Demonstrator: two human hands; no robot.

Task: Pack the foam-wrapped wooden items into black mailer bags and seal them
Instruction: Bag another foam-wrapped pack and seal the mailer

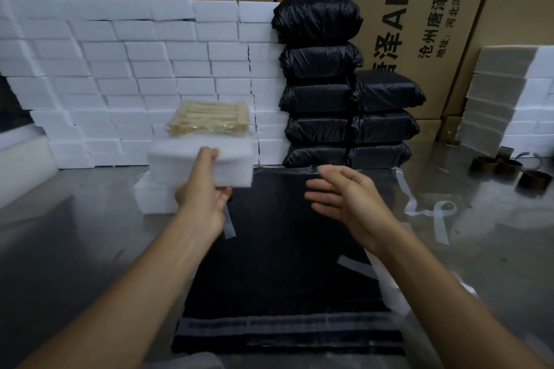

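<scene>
My left hand grips a white foam-wrapped block and holds it above the table, left of centre. On top of that block lies a clear-wrapped bundle of pale wooden pieces. My right hand hovers open to the right of the block, palm turned left, holding nothing. Below both hands a stack of flat black mailer bags lies on the table, with its grey adhesive strips at the near edge. More foam pieces sit on the table under my left hand.
A wall of white foam blocks fills the back left. Sealed black packages are stacked at the back centre before large cardboard boxes. Foam sheets pile up at right, near empty tape cores and peeled liner strips.
</scene>
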